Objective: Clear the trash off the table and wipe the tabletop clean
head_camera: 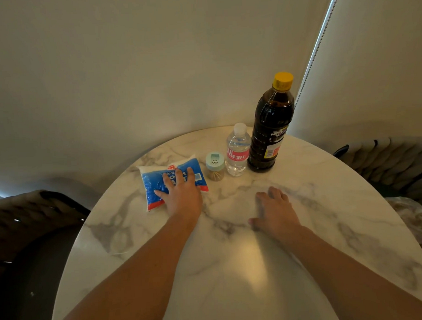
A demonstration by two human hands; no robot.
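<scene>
A round white marble table (233,266) fills the lower view. On its far left part lies a blue and white salt bag (155,183). My left hand (182,192) rests flat on the bag with fingers spread. My right hand (275,211) lies on the bare tabletop to the right, fingers relaxed and slightly blurred, holding nothing.
Behind the hands stand a small toothpick jar with a pale green lid (215,166), a clear water bottle (238,150) and a tall dark bottle with a yellow cap (271,126). Dark chairs sit at the left (27,214) and right (396,163). A plastic bag (410,215) lies at the right edge.
</scene>
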